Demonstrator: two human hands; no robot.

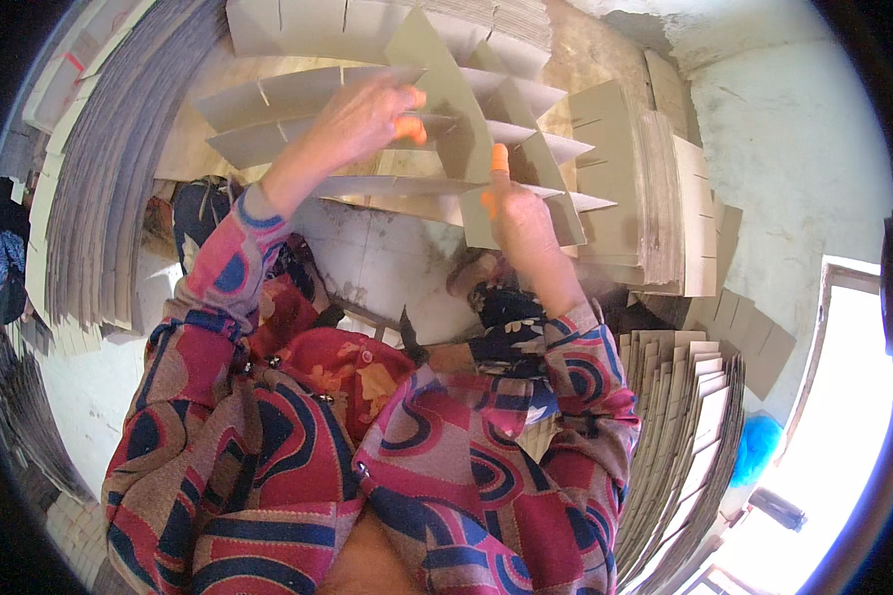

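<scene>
Several slotted cardboard divider strips (238, 149) stand on edge, running left to right on a wooden surface. Two cross strips are slotted over them at the right: a wide near one (446, 99) and another (526, 114) beyond it to the right. My left hand (359, 119), with orange covers on its fingertips, is curled over the long strips left of the wide cross strip. My right hand (518, 213) pinches the near part of the cross strips, its orange-covered thumb pointing away from me. The fingers' exact hold is partly hidden.
Stacked cardboard strips (119, 169) rise at the left, with another pile (387, 25) at the far edge. Slotted sheets (655, 188) stand at the right, against a pale wall (774, 178). More strips (675, 426) stand by my right elbow, near a bright doorway (853, 397).
</scene>
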